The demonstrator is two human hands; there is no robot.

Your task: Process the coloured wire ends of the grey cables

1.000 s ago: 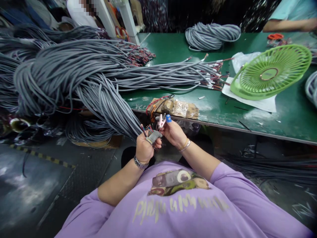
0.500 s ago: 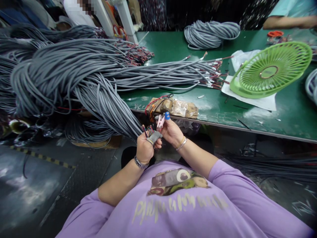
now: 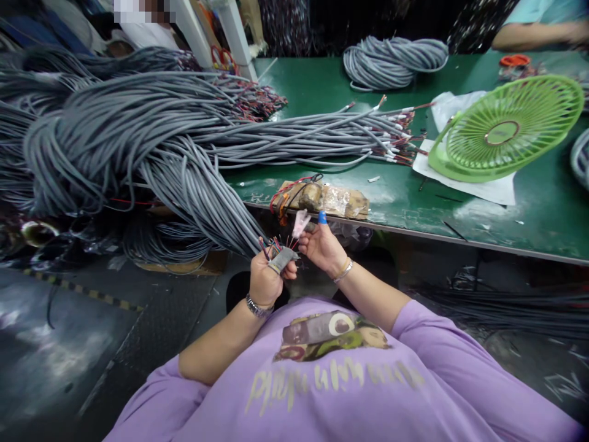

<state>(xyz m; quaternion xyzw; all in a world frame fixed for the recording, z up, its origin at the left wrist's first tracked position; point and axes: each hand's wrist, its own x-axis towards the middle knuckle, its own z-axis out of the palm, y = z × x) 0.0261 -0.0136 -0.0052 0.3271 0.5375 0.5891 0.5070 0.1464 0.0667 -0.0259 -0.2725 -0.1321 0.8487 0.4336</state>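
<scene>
My left hand (image 3: 265,277) is closed round the end of a thick bundle of grey cables (image 3: 202,196), with short red and dark wire tips (image 3: 276,245) sticking up above the fist. Its thumb wears a grey wrap. My right hand (image 3: 323,245) is closed on a small pink tool (image 3: 300,223), held just right of the wire tips. A blue cap covers one right fingertip (image 3: 323,217). Both hands hover in front of the green table's edge (image 3: 414,236).
A huge heap of grey cables (image 3: 105,129) covers the table's left. A green fan (image 3: 506,132) lies on white paper at the right, a coiled cable (image 3: 394,61) at the back. A taped brown block with wires (image 3: 322,197) sits near the edge. Another person's arm (image 3: 534,34) rests far right.
Both hands have shifted slightly; the right hand with the pink tool has moved a little right and away from the wire tips. The grip on the bundle is unchanged.
</scene>
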